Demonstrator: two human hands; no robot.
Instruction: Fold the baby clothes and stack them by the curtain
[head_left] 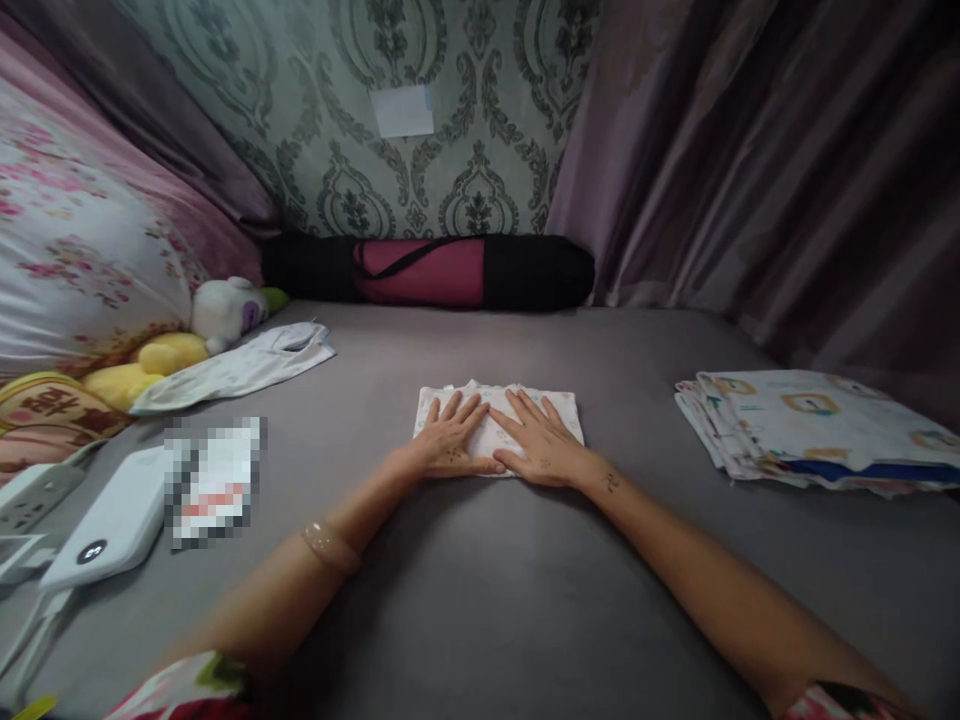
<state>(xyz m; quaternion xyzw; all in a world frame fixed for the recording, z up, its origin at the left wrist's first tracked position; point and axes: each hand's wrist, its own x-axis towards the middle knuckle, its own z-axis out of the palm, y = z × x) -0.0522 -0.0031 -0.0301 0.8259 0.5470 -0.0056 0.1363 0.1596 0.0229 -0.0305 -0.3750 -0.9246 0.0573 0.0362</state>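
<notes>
A small folded white cloth (559, 408) with a faint print lies on the grey bed sheet (480, 580) in the middle of the view. My left hand (452, 442) rests flat on its left half, fingers stretched out and slightly apart. My right hand (541, 440) lies flat on its right half, fingers spread the same way. The two thumbs nearly meet at the cloth's near edge. Neither hand grips anything. A clear bangle sits on my left wrist.
A stack of folded printed cloths (817, 425) lies at the right. A loose white garment (244, 365), plush toys (195, 335) and a floral pillow are at the left. A white power bank (112, 525) lies near left. A black and maroon roll (431, 270) lines the wall.
</notes>
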